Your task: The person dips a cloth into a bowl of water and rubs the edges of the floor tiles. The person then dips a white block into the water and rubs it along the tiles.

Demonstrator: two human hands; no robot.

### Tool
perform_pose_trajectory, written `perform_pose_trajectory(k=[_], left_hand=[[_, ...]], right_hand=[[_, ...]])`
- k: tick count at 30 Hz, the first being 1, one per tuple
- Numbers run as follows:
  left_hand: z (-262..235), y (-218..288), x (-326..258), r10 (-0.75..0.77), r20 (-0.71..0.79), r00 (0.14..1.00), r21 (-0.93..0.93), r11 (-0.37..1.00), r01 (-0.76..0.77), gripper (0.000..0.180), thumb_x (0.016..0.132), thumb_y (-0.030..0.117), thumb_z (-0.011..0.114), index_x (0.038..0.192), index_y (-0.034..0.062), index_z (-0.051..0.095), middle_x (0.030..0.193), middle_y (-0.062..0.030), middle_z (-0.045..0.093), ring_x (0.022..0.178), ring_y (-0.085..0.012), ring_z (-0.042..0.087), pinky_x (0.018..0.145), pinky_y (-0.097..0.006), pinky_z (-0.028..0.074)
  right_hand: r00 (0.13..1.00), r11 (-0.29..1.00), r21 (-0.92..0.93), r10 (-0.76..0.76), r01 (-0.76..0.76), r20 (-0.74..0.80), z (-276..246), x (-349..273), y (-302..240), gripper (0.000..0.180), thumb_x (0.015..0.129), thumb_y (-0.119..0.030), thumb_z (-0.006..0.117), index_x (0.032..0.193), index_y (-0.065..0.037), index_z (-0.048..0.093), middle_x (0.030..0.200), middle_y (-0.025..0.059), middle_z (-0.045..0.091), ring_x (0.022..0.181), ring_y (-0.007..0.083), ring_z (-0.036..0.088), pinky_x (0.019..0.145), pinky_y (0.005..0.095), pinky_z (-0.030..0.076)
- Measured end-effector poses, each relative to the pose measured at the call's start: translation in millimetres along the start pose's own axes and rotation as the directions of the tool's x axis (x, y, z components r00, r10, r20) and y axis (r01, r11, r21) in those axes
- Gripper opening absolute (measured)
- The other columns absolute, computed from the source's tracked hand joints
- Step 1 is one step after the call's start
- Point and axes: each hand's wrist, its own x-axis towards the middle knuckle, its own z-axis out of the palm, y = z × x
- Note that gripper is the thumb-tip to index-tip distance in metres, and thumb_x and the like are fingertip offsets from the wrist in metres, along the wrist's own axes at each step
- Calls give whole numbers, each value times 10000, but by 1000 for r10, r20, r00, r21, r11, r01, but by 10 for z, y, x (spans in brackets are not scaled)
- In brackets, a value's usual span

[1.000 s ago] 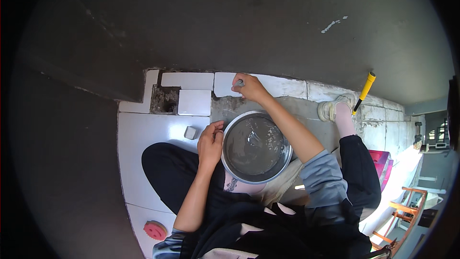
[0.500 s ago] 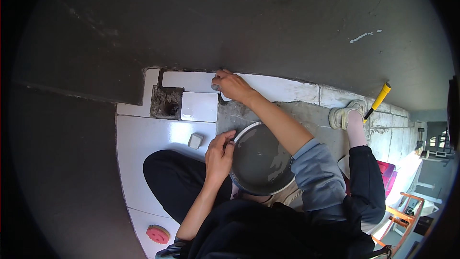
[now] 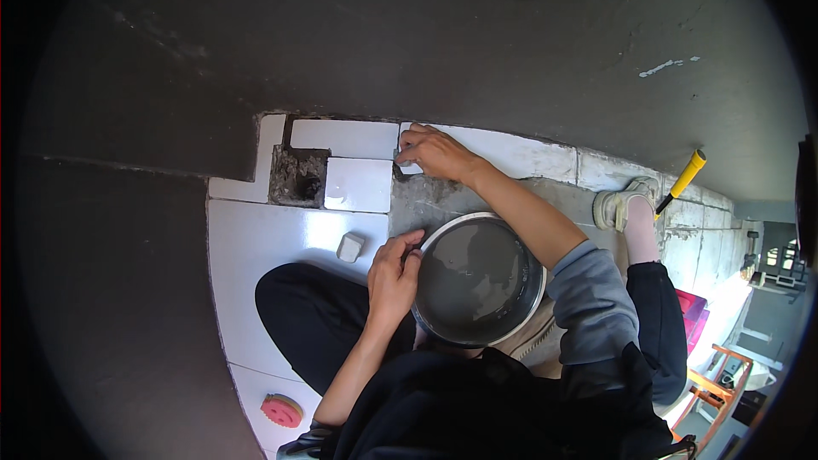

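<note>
Dark grey, smooth-looking wall (image 3: pixel 409 43) fills the upper view, its paint scuffed pale in places. Below it, glossy white tile floor (image 3: pixel 256 238), one square hole with rough sides, and a bare grey cement patch (image 3: pixel 443 194). Far right: sunlit room, orange frame (image 3: pixel 724 385).

Round silver-rimmed metal basin (image 3: pixel 480 216) sits between the person's legs, just beside the cement; inside, opaque grey liquid (image 3: pixel 469 290), sheen broken by paler patches. Long white tile strip (image 3: pixel 511 148) runs along the wall foot.

Left hand (image 3: pixel 392 281) half-curled at the basin's left rim; cannot tell whether it grips. Right hand (image 3: pixel 436 155) over the strip's left end, fingers pinched narrow on a small grey piece (image 3: pixel 398 155), mostly hidden.

Smaller: yellow-and-black handle (image 3: pixel 688 172) leaning near a shoe; pink scalloped sponge (image 3: pixel 282 411); pale grey rounded block (image 3: pixel 350 247) on tile.
</note>
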Motion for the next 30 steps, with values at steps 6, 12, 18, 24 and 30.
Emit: perform_pose_trajectory(k=[6,12,18,24,30], left_hand=[[-1,16,-3,-2,7,1000,8,1000,1,273,872,66,544,1125,45,647,1049,-135,672,997,-302,615,884,-376,468],[1,17,8,-4,15,1000,27,1000,4,272,875,65,545,1128,43,643,1058,-133,671,1008,-303,614,892,-376,467],[-11,-5,4,-6,4,1000,17,1000,6,269,876,62,546,1126,39,644,1062,-133,672,1018,-300,614,901,-375,465],[6,-11,10,-2,10,1000,12,1000,2,265,879,63,541,1121,37,645,1058,-135,674,1018,-302,615,900,-374,464],[6,21,5,-12,9,1000,30,999,12,263,879,64,537,1118,36,644,1055,-137,673,1015,-306,614,897,-376,463]], right_hand=[[993,997,78,-1,-9,119,-91,-97,-26,330,663,84,612,888,-115,748,960,34,613,964,234,551,891,341,462],[975,999,25,-34,29,218,-183,-18,-22,295,691,52,616,867,-147,745,922,13,595,976,205,533,887,349,432],[967,1000,14,6,-10,253,-272,-113,19,238,739,1,639,865,-173,742,908,-4,583,979,198,528,895,371,418],[980,998,-9,69,-68,188,-291,-323,103,253,722,-2,648,869,-184,745,890,2,581,996,200,537,915,380,434],[985,993,56,90,-100,149,-265,-433,143,294,716,19,649,906,-178,757,904,18,588,966,213,546,894,361,446]])
